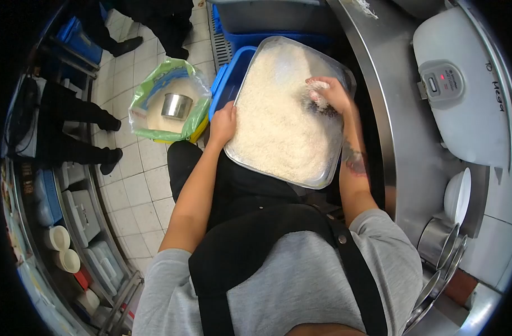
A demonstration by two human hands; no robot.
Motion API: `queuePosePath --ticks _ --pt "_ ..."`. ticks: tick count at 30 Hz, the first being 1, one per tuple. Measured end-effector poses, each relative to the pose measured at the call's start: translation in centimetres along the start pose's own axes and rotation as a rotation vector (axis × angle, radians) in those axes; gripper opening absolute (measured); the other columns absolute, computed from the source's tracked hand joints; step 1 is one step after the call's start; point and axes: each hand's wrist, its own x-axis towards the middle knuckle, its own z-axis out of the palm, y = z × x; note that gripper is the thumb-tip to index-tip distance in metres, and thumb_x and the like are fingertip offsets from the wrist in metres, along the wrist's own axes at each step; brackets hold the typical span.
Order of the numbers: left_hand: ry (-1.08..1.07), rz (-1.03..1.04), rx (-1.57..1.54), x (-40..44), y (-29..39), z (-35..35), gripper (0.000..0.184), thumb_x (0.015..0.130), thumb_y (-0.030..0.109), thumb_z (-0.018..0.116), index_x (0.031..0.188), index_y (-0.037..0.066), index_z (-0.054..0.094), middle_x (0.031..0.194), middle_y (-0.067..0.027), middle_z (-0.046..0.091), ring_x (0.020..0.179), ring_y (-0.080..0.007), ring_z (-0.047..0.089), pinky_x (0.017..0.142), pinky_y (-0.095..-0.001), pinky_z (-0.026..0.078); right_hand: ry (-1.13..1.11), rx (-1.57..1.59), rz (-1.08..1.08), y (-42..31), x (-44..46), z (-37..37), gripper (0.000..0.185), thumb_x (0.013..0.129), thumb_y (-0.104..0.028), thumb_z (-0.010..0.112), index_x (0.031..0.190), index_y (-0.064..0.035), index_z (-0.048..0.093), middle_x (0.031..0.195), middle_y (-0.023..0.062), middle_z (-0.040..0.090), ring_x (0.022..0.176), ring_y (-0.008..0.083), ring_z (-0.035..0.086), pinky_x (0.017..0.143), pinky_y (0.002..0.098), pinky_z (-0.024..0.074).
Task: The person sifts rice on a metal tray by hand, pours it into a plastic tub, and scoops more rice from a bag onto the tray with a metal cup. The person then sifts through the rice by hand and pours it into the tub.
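Note:
A shallow, see-through tray (271, 176) of white uncooked rice (275, 120) lies in front of me, tilted a little in view. My left hand (224, 124) is closed around the tray's left edge. Over the right part of the tray, my right hand (333, 96) has its fingers curled on a clump of rice, with grains clinging to them. Just below those fingers a dark, grain-speckled patch shows. Under the tray's left side is a blue bin (246, 56).
On the tiled floor to the left stands a green-rimmed bag (138, 106) of rice holding a metal cup (176, 106). A steel counter (401, 123) with a white rice cooker (463, 84) runs along the right. Two people's legs (93, 115) are at the left and top left.

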Motion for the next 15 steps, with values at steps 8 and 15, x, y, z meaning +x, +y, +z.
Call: queuePosePath --ticks 8,15 --pt "0.009 -0.007 0.002 0.0 0.2 0.2 0.026 0.095 0.018 0.046 0.109 0.000 0.060 0.088 -0.0266 0.064 0.083 -0.0441 0.062 0.075 -0.0518 0.047 0.297 -0.338 -0.211 4.6 9.2 -3.8 0.046 0.076 -0.019 0.076 0.119 -0.0070 0.064 0.123 0.0097 0.061 0.108 0.0215 0.059 0.094 0.0331 0.0463" --pt "0.016 0.005 -0.005 -0.1 -0.2 0.3 0.026 0.095 0.017 0.045 0.109 0.001 0.060 0.089 -0.0270 0.064 0.083 -0.0442 0.061 0.075 -0.0521 0.046 0.312 -0.286 -0.413 6.5 5.7 6.2 0.049 0.069 -0.032 0.081 0.112 -0.0121 0.067 0.128 0.0151 0.055 0.125 0.0333 0.046 0.104 0.0428 0.0368"
